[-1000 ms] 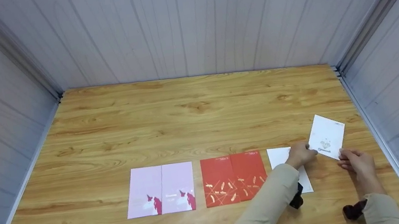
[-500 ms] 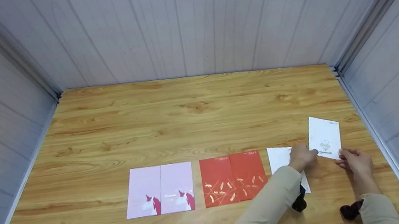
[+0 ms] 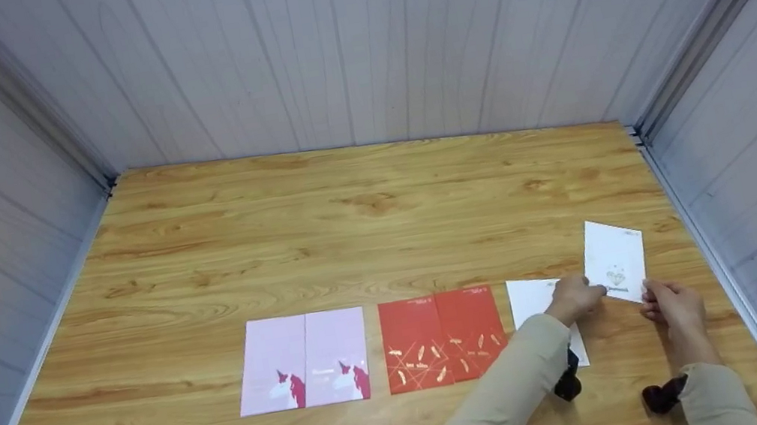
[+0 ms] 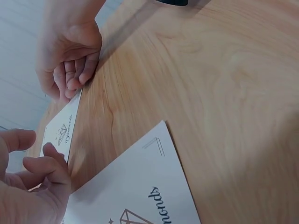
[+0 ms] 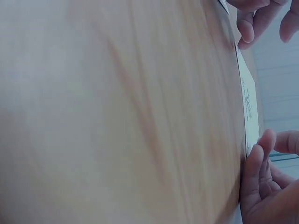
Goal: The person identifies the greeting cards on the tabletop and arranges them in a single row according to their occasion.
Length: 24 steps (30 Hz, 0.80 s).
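A white card with a small diamond print stands slightly askew at the right of the table. My right hand pinches its lower right corner between thumb and fingers. At its lower left corner are the fingertips of my left hand, holding that edge. Under my left hand and forearm lies a second white card, partly hidden. The left wrist view shows this lying card close up, with a diamond and lettering, and the held card beyond it, between both hands.
To the left, two red cards with gold feather prints lie side by side. Further left are two pink cards with a white and crimson picture. Pale panel walls enclose the wooden table. Dark devices sit at both wrists.
The held white card has turned a little more upright and shifted slightly left, both hands keeping at its lower corners. Over the last half second it barely moves. The other cards lie as before.
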{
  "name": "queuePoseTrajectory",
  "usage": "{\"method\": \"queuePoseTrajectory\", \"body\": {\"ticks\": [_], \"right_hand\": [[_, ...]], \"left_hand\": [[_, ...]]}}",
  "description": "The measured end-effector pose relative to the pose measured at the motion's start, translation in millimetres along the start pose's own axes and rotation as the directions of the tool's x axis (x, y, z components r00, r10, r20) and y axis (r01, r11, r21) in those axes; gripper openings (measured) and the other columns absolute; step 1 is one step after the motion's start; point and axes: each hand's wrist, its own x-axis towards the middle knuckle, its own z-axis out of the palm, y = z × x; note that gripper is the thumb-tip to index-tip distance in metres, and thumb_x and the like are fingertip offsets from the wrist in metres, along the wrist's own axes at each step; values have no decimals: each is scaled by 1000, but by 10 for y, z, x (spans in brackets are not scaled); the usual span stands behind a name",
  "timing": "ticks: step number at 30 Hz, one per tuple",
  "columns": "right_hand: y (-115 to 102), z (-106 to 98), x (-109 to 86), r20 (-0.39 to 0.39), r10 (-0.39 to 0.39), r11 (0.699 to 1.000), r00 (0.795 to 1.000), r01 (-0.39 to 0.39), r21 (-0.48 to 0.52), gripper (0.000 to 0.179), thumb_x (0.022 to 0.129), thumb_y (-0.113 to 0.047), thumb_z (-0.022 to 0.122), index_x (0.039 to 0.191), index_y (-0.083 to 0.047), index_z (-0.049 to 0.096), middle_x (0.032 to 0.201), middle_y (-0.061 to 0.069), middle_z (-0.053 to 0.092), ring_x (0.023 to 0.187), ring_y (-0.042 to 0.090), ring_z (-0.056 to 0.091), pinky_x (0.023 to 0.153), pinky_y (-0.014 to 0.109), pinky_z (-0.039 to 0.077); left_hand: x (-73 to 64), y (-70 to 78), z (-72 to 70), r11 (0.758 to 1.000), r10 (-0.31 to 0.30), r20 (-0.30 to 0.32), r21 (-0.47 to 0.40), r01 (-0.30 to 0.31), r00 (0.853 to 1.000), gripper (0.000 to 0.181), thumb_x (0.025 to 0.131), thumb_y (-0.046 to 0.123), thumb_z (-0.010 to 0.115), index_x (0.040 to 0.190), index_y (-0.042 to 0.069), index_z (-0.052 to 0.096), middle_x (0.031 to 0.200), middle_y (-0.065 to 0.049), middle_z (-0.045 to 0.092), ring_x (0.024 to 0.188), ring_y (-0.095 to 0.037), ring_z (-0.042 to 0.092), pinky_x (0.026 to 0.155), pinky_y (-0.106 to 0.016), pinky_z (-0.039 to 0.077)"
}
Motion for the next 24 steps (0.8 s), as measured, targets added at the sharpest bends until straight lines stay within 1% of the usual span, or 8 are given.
{"method": "queuePoseTrajectory", "body": {"ticks": [7, 13, 15, 18, 19, 20, 22, 24], "right_hand": [[-2, 27, 6, 15, -5, 1000, 1000, 6, -27, 25, 85, -18, 56, 96, 4, 49, 65, -1, 55, 53, 8, 53, 54, 23, 48], [23, 35, 32, -11, -57, 997, 998, 57, -52, 52, 86, -14, 53, 127, 8, 30, 68, -1, 55, 53, 10, 57, 55, 24, 49], [28, 30, 45, -19, -71, 994, 997, 69, -81, 57, 86, -13, 52, 131, 9, 24, 66, -1, 55, 51, 11, 58, 53, 25, 49], [39, 29, 62, -29, -115, 975, 993, 107, -195, 55, 84, -12, 53, 129, 10, 29, 63, 1, 56, 49, 11, 58, 50, 25, 49], [43, 28, 63, -30, -134, 957, 991, 121, -265, 54, 84, -14, 53, 127, 10, 32, 65, 3, 57, 50, 12, 58, 49, 25, 49], [47, 25, 60, -31, -164, 925, 986, 143, -353, 53, 83, -15, 54, 125, 10, 35, 68, 6, 58, 52, 14, 59, 50, 25, 48], [57, 14, 50, -19, -229, 834, 973, 185, -520, 51, 82, -20, 55, 121, 10, 41, 80, 16, 60, 65, 21, 60, 58, 30, 48], [61, -9, 37, 9, -276, 741, 961, 219, -634, 51, 82, -25, 56, 118, 10, 45, 97, 25, 56, 82, 32, 57, 69, 37, 44]], "left_hand": [[-32, -23, 53, 997, 50, 14, -63, -49, 999, 15, 78, 19, 63, 74, 4, 62, 56, -1, 49, 49, -12, 43, 47, -25, 35], [-35, -29, 103, 995, 74, -15, -62, -75, 997, 27, 76, 17, 64, 54, 7, 51, 49, 0, 46, 45, -12, 40, 42, -23, 30], [-29, -30, 97, 996, 75, -15, -56, -76, 997, 29, 77, 17, 63, 53, 8, 49, 48, -1, 46, 45, -13, 41, 41, -23, 29], [-21, -34, 87, 996, 67, 2, -63, -67, 998, 27, 78, 17, 62, 55, 8, 51, 50, -3, 49, 47, -15, 46, 42, -23, 30], [-22, -34, 86, 996, 65, 7, -62, -64, 998, 26, 78, 17, 62, 56, 8, 52, 52, -3, 50, 49, -15, 47, 42, -23, 31], [-26, -33, 84, 996, 63, 13, -63, -62, 998, 24, 78, 17, 62, 58, 8, 54, 53, -4, 52, 50, -16, 49, 43, -23, 32], [-25, -37, 89, 996, 56, 24, -70, -54, 998, 22, 79, 17, 62, 60, 8, 54, 55, -4, 53, 52, -16, 50, 44, -24, 32], [-29, -40, 98, 996, 53, 30, -78, -51, 998, 23, 79, 16, 62, 59, 8, 53, 54, -4, 51, 50, -15, 48, 43, -24, 32]]}}
